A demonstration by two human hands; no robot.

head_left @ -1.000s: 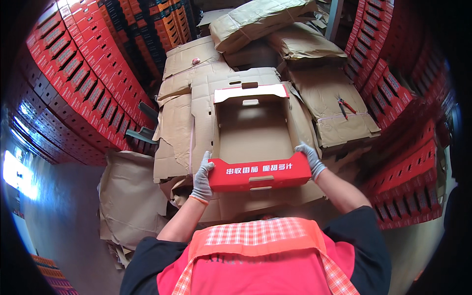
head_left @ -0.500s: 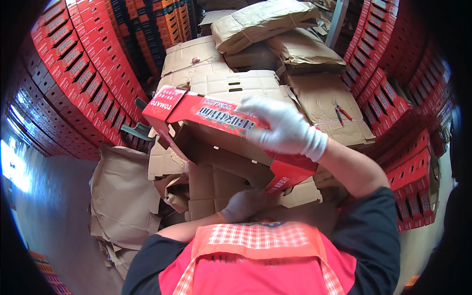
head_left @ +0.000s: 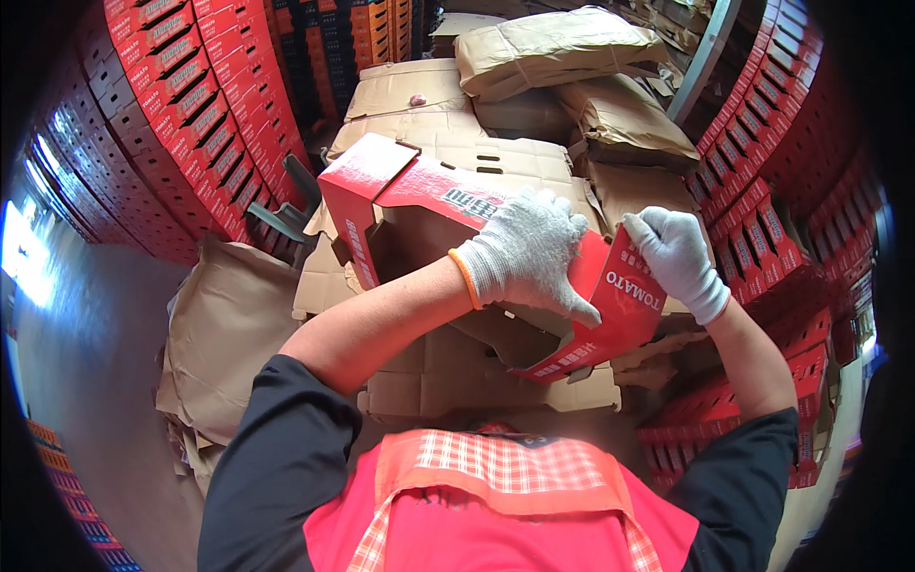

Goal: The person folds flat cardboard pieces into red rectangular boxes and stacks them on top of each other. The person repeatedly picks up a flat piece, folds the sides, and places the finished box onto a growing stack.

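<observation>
A red cardboard carton (head_left: 353,186) with printed sides and a bare brown inside lies tilted in front of me on flat brown cardboard. My left hand (head_left: 534,253), in a white knit glove with an orange cuff, reaches across the carton's opening. Its fingers wrap over the long far wall, and the thumb stretches toward the right corner. At that corner my right hand (head_left: 679,262), also gloved, pinches the top edge of the red end panel (head_left: 624,296) between thumb and fingers.
Flat cardboard blanks (head_left: 410,91) are piled underneath and behind. Paper-wrapped bundles (head_left: 562,48) lie at the back. Tall stacks of red cartons stand left (head_left: 181,95) and right (head_left: 753,143). Crumpled brown paper (head_left: 229,334) sits at the left, below a grey metal bracket (head_left: 281,219).
My left hand has come up from the carton's near edge to its far wall. My right hand has moved from that wall to the right end panel.
</observation>
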